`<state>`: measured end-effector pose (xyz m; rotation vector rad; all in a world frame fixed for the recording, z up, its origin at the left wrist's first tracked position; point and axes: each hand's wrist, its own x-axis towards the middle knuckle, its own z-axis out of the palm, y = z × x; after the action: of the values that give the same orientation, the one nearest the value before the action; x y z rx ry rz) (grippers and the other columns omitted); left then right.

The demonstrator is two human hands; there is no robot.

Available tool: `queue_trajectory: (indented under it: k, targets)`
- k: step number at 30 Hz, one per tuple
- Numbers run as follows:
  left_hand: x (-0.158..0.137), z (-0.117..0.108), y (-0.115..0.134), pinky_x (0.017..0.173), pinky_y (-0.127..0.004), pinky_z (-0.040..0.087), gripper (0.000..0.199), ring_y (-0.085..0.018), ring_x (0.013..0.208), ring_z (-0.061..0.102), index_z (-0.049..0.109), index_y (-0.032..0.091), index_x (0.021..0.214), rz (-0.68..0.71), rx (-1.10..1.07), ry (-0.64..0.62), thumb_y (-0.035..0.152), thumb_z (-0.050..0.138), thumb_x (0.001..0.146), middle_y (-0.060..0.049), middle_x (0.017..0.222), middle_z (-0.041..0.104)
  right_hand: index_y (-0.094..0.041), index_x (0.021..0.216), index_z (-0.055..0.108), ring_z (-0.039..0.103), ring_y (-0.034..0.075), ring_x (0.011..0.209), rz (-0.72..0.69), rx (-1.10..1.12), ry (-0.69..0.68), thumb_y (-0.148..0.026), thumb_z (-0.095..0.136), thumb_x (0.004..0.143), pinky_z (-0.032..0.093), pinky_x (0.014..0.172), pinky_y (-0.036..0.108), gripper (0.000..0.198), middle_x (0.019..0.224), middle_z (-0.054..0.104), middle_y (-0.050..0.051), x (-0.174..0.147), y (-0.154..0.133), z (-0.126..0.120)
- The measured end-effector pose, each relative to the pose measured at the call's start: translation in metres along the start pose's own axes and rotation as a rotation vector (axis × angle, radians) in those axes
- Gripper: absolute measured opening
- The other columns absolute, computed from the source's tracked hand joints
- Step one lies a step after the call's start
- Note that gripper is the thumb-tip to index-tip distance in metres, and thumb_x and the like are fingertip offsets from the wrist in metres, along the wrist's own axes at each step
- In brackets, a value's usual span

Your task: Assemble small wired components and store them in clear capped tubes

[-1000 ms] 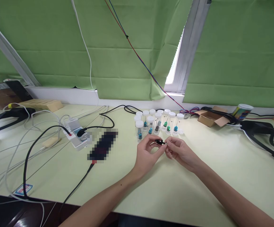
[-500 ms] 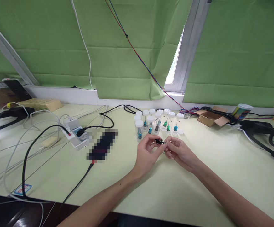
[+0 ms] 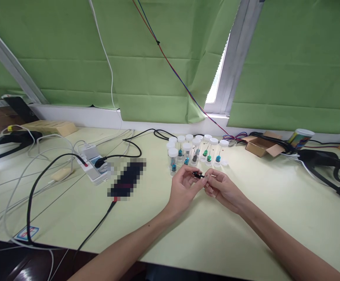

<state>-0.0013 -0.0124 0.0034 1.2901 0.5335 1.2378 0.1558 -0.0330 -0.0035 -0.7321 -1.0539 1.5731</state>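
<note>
Both hands meet above the table, just in front of a cluster of vials. My left hand (image 3: 184, 186) is closed on a small black part (image 3: 198, 175), whose exact kind is too small to make out. My right hand (image 3: 221, 189) pinches at the right end of that same part, thumb and fingertips together. Behind them stand several clear vials (image 3: 195, 156) with white caps, upright and close together. Inside the vials are small blue, green or dark pieces with thin stems. One loose white cap (image 3: 224, 162) lies at the right of the cluster.
A power strip (image 3: 96, 169) with plugs and a blurred-out dark device (image 3: 128, 180) lie to the left among cables. An open cardboard box (image 3: 262, 146), a printed can (image 3: 300, 138) and black straps (image 3: 319, 160) are at the right. Green blinds (image 3: 158, 78) hang behind the table.
Hardly anything differs. The view has shifted very slightly, and both hands stay at the small black part in almost the same pose.
</note>
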Motion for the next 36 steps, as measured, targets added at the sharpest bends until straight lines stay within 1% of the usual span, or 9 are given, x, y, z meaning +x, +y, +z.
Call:
queue_trajectory:
  k: [10,17,25,36]
  targets:
    - [0.0015,0.0013,0.0039,0.072,-0.023,0.046,0.026,-0.009,0.074,0.055,0.056,0.018,0.088,-0.036,-0.030,0.007,0.021,0.076,0.070,-0.001,0.086,0.059,-0.017,0.079,0.060,0.043,0.007,0.053,0.006,0.006,0.006,-0.032,0.068,0.083,0.030,0.051,0.023,0.018,0.058,0.053,-0.002,0.0003,0.0017,-0.0031]
    - [0.0000,-0.0003,0.0002,0.074,-0.023,0.046,0.023,-0.011,0.080,0.056,0.056,0.018,0.089,-0.029,-0.032,0.003,0.021,0.073,0.074,-0.002,0.088,0.060,-0.017,0.075,0.058,0.040,0.007,0.052,0.032,0.070,-0.014,-0.030,0.067,0.085,0.028,0.050,0.022,0.019,0.059,0.051,-0.002,0.0005,0.0010,-0.0013]
    - [-0.0005,0.0004,0.0015,0.076,-0.023,0.046,0.028,-0.010,0.081,0.057,0.056,0.019,0.091,-0.055,-0.047,0.005,0.022,0.076,0.071,-0.001,0.089,0.058,-0.017,0.075,0.059,0.041,0.007,0.052,0.030,0.056,-0.012,-0.031,0.067,0.085,0.029,0.050,0.022,0.018,0.058,0.052,-0.002,0.0005,0.0001,0.0000]
    - [-0.0004,0.0021,0.0034,0.075,-0.025,0.048,0.032,-0.011,0.079,0.058,0.057,0.018,0.091,-0.083,-0.069,0.024,0.023,0.078,0.067,-0.003,0.091,0.059,-0.018,0.075,0.060,0.041,0.008,0.052,0.030,0.036,0.016,-0.034,0.071,0.080,0.030,0.050,0.022,0.021,0.057,0.051,-0.003,0.0002,-0.0008,0.0020]
